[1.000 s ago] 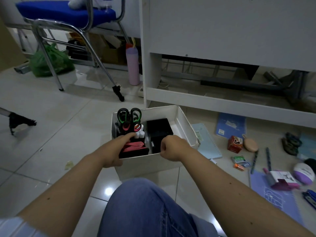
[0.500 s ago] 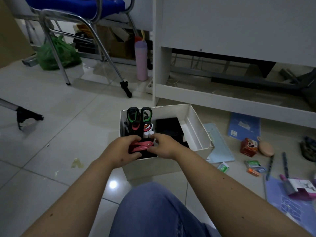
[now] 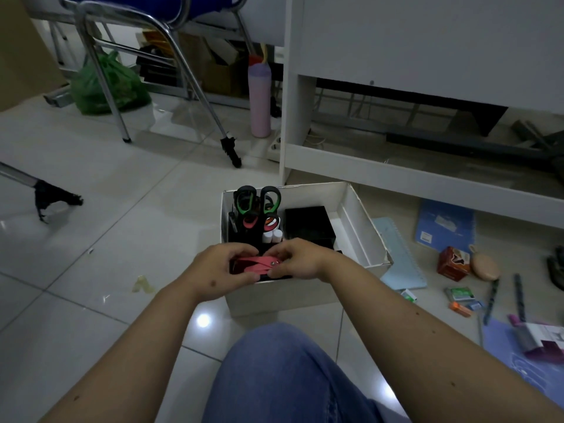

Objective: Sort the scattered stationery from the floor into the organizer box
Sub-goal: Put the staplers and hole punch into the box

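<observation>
A white organizer box [image 3: 364, 221] sits on the tiled floor in front of my knee. Inside stand green-handled scissors [image 3: 258, 198], red-handled scissors [image 3: 253, 222], white glue sticks [image 3: 272, 236] and a black holder [image 3: 308, 222]. Both hands are over the box's near left corner. My left hand [image 3: 221, 271] and my right hand [image 3: 297, 262] grip the two ends of a pink stapler [image 3: 256, 264], which lies level. Scattered stationery lies on the floor to the right: a light blue notebook [image 3: 399, 257], a blue notebook [image 3: 444, 222], a small red box [image 3: 453, 264], pens [image 3: 491, 300].
A white desk frame [image 3: 396, 169] stands just behind the box. A chrome chair [image 3: 183, 71], a green bag [image 3: 106, 83] and a pink bottle [image 3: 259, 102] are at the back left. A purple notebook [image 3: 518, 355] and small staple boxes [image 3: 459, 294] lie at the right.
My right hand moved left from the box's front rim onto the pink stapler, joining the left hand. The view shifted, so the box sits further right and lower in frame.
</observation>
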The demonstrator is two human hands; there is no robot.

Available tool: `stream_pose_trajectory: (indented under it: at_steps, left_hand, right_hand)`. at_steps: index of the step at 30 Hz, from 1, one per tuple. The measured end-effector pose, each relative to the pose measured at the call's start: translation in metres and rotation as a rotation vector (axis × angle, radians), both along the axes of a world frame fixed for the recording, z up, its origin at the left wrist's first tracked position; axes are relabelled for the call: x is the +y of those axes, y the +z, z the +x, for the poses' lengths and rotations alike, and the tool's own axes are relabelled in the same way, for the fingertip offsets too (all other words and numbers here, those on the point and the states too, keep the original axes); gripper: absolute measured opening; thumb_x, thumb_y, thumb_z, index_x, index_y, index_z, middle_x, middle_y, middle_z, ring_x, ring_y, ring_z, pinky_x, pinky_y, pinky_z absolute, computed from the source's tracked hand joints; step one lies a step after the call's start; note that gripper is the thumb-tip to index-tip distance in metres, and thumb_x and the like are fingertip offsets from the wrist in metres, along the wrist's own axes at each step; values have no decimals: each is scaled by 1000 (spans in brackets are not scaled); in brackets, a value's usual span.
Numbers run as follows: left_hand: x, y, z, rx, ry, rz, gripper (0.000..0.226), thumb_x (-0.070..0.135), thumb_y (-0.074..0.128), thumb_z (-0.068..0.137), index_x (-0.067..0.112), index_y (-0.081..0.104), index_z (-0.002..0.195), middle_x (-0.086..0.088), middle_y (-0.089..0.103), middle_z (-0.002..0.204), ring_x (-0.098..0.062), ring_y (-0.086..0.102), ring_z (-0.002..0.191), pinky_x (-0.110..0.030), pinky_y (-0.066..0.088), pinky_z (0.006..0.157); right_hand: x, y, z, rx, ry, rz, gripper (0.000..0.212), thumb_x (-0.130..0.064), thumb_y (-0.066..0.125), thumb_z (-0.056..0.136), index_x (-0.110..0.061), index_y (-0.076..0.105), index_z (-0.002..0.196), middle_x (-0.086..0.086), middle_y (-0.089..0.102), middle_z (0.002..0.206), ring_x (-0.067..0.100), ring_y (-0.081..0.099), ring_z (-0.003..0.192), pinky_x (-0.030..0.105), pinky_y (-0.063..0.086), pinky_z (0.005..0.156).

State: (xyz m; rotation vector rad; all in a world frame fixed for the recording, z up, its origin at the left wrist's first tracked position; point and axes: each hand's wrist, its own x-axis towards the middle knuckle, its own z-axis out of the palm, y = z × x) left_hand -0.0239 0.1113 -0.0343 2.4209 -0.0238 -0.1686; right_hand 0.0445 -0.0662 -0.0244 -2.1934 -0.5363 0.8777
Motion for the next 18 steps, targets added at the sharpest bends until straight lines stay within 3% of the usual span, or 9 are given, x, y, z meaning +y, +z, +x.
stream_pose_trajectory:
  at_steps: [2,5,8,11,18]
  left_hand:
    - [-6,0,-2,-9,-20,7,58,49,73,65,23,63,116,12,60,104,-8,58,98,-22,46,85]
    - [-10,1,-2,-18,11,9,59,44,69,67,19,61,120,11,56,106,-13,57,103,-27,45,92]
    - [-10,-1,-3,-10,17,14,61,40,67,74,17,53,129,5,53,120,-14,53,112,-30,43,97]
    - [-9,-3,-1,-20,57,-12,54,18,66,85,13,46,135,-2,50,131,-14,49,116,-19,36,93]
    - [-8,0,4,-88,113,-142,73,-2,74,73,16,43,137,1,50,116,-13,56,99,-17,41,84]
  right_hand:
    - [2,1,-1,2,21,-54,45,-17,64,84,-16,55,129,6,60,115,19,57,103,31,45,93]
    - [4,1,-3,-54,-4,-73,55,-19,62,85,-15,45,137,10,52,132,24,52,118,32,42,100]
    - [3,-1,-6,-51,2,-31,53,-18,62,84,-22,46,135,10,54,128,24,54,113,31,43,97]
    - [3,-5,-4,-67,-3,-25,62,-15,59,86,-30,36,141,9,53,130,24,53,114,34,44,100]
    - [12,-10,-7,-243,70,-12,54,-11,64,84,-15,46,134,11,54,128,26,54,115,39,44,100]
